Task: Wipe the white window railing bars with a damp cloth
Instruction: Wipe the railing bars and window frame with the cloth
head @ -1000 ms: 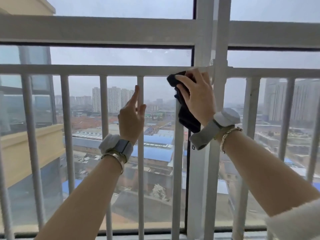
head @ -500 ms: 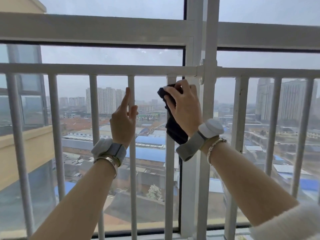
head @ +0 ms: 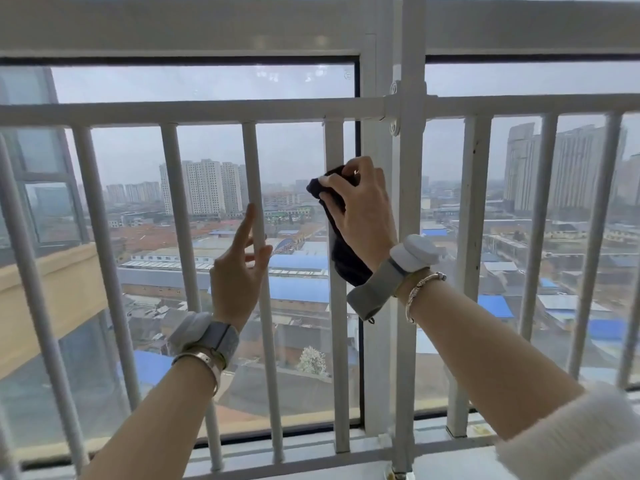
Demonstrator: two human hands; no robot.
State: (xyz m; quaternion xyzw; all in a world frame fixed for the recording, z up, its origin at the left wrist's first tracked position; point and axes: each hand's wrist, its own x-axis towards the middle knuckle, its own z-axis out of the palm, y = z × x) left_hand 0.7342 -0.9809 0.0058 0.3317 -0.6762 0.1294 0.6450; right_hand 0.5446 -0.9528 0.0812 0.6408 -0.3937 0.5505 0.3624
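Two hands are working at the white railing [head: 207, 110]. Right hand [head: 360, 209] is gripping a dark cloth [head: 341, 251], fingers curled round it, and is pressing it against a flat upright bar [head: 334, 323] just left of the thick post [head: 410, 237]. Cloth is sitting partway down this bar, below the top rail; its lower end is hanging behind the right wrist. Left hand [head: 239, 268] is holding nothing: fingers are straight and pointing up, resting along the next round bar [head: 258, 174] to the left.

No writing or labels are showing anywhere. Each wrist is wearing a pale strapped band and a metal bracelet. A fuzzy white sleeve [head: 571, 441] is being cut off at the bottom right corner. How far the cloth wraps round the bar is hidden by the hand.

Behind the bars, glass is showing a hazy city: tower blocks, blue roofs, grey sky. A pale sill [head: 457, 455] is running under the railing.
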